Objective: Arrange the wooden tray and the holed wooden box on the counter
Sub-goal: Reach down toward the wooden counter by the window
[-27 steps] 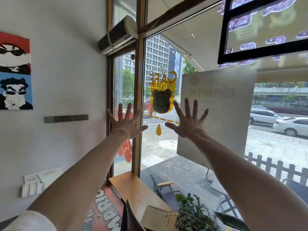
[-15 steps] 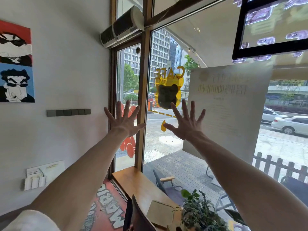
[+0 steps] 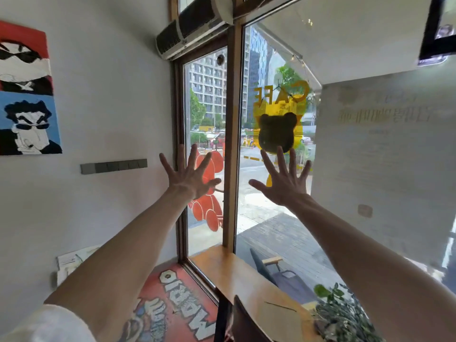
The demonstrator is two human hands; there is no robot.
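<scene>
Nothing is gripped: both the left hand and the right hand are held up with fingers spread wide, backs to the camera, in free air before the window, one to each side of the wooden window post. Neither the wooden tray nor the holed wooden box can be made out. Below the hands, a narrow wooden counter is seen running along the glass, with a potted plant at its near end.

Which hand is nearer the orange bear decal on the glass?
Left. The left hand overlaps the orange bear decal; the right hand is across the window post, beneath the yellow sign.
</scene>
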